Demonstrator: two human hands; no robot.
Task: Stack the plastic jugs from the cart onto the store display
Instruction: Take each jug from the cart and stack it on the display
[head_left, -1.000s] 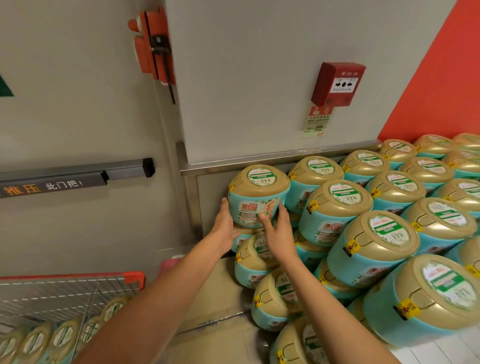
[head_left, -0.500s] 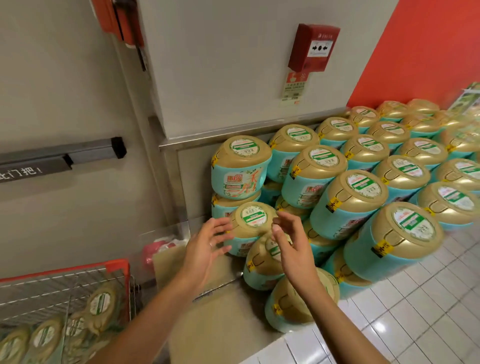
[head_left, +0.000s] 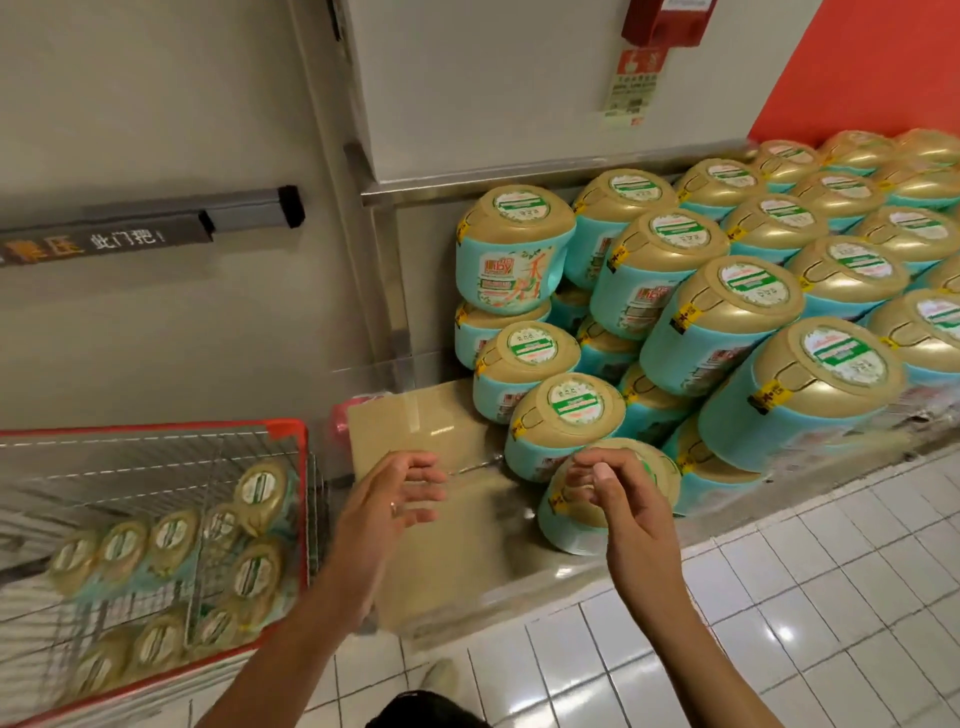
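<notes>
Jugs (head_left: 727, 322) crowd the display (head_left: 410, 431) save its left end; our left hand (head_left: 397, 501) and right hand (head_left: 626, 501) hover empty, fingers loosely apart, with seemingly many left in the blurred cart (head_left: 293, 434).

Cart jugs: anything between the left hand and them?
Only the red-rimmed wire shopping cart's own side wall: it stands between the empty left hand and the teal plastic jugs with gold lids inside. Reaching over the rim should clear it; the basket looks open above those jugs.

teal jugs (head_left: 514, 249) gold lids; red-rimmed cart (head_left: 291, 431); white tiled floor (head_left: 779, 597).
</notes>
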